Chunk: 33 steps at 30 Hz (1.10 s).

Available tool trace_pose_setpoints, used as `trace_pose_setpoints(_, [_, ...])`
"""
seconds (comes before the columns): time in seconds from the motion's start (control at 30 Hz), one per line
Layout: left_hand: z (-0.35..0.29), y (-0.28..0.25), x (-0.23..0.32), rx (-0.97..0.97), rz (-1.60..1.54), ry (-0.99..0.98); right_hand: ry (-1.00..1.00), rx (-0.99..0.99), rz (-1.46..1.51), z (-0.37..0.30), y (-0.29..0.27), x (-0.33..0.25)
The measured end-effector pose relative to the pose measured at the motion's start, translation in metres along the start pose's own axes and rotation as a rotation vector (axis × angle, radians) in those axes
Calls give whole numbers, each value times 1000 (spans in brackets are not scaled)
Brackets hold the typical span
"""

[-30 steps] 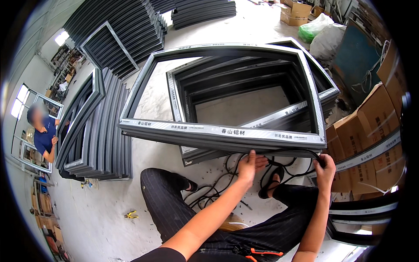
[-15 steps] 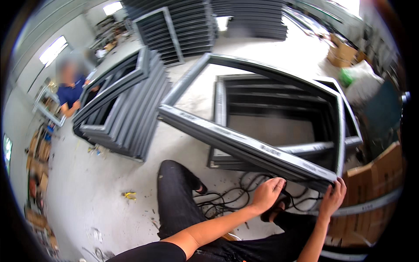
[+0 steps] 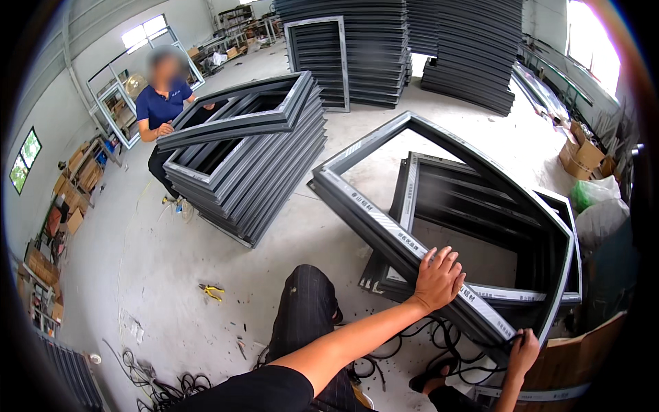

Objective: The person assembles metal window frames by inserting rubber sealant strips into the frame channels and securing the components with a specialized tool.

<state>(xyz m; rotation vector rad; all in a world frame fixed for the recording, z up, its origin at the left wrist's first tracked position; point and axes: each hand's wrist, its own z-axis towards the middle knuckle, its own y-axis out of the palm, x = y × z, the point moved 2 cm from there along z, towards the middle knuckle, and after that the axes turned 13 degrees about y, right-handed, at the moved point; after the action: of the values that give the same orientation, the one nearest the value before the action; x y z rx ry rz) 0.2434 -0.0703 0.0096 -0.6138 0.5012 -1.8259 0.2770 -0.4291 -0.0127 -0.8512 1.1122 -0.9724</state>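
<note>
A dark grey metal window frame (image 3: 374, 213) with pale printed tape along its rails lies tilted across a stack of similar frames (image 3: 410, 185). My left hand (image 3: 438, 280) lies over its near rail, with the fingers bent across the rail to the inner side. At the near right corner, my right hand (image 3: 524, 356) is closed on the frame's edge, thumb and fingers together. Any thin strip inside that grip cannot be made out. Black cord or strip (image 3: 446, 336) lies in loops on the floor below the rail, next to my foot.
At the left, a person in a blue shirt (image 3: 165, 103) has hands on the top frame of another stack (image 3: 254, 182). Yellow-handled pliers (image 3: 211, 292) lie on the floor. Tall frame stacks (image 3: 374, 62) stand behind; a cardboard box (image 3: 580, 371) is at my right.
My left hand has moved from below the rail onto it. The tilted frame has turned slightly and sits farther right in view. My right hand stays at the corner.
</note>
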Motion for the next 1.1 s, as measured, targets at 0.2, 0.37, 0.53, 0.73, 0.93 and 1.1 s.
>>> trace_pose_setpoints(0.2, [18,0,-65,-36,-196,111,105,84,100,-73,-22,-113])
trace_pose_setpoints(0.37, [8,-22,-139,20,86,-90,-116,-97,-2,-124,-18,-230])
trace_pose_setpoints(0.53, [-42,-35,-94,101,109,-279,-106,-198,-18,-160,-29,-286])
trace_pose_setpoints(0.73, [-93,-49,-59,12,24,-408,-103,-131,187,-181,-7,-279])
trace_pose_setpoints(0.93, [-72,-32,-109,17,54,-494,-118,-177,179,-174,-20,-287])
trace_pose_setpoints(1.1, [-62,4,-160,-193,-72,-624,-100,-166,120,-172,-16,-284])
